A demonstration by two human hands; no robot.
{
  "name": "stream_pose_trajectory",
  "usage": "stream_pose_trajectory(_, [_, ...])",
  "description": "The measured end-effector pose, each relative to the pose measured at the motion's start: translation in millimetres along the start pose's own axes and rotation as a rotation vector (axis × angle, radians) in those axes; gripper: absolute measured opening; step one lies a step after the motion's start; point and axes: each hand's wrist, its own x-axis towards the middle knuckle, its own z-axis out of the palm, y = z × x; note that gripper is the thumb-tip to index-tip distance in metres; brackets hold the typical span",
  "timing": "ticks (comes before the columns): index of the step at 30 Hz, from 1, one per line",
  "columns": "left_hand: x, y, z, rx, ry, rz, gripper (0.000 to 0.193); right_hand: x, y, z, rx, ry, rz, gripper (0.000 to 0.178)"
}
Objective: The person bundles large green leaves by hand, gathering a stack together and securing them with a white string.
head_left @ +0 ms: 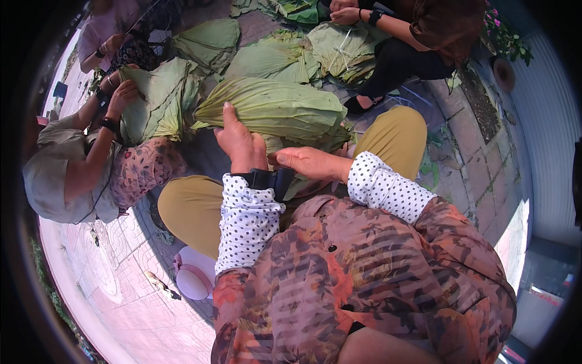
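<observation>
Leaf bundle (285,106) over shaded brick paving (470,136); corrugated wall (553,121) at right.

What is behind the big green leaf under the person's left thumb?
Beyond the big green leaf lie more broad leaves and, toward the right, a leaf bundle with thin white strips across it. Whatever sits directly beneath the big leaf is covered.
</observation>
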Motion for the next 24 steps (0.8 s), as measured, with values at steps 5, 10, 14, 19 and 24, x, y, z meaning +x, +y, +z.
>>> stream_pose_trajectory(5, [-29, 9, 23, -0.288, -0.08, -0.028, 0.043, 16, -72, 0, 1.018, -0.049, -0.263, 0.083])
stream_pose_trajectory(10, [-67, 7, 33, -0.237, -0.247, -0.124, 0.039, 39, -66, -7, 1.299, 0.307, -0.406, 0.051])
stream_pose_trajectory(14, [-76, 12, -3, 0.205, -0.564, -0.216, 0.042, 26, -67, -46, 1.221, 0.449, -0.397, 0.03])
stream_pose_trajectory(19, [-38, 4, -64, 0.034, -0.465, -0.626, 0.044, -9, -90, -90, 1.004, 0.416, -0.261, 0.032])
stream_pose_trajectory(24, [-38, 14, -60, -0.678, -0.837, -1.078, 0.095, -25, -106, -90, 0.855, 0.205, -0.147, 0.033])
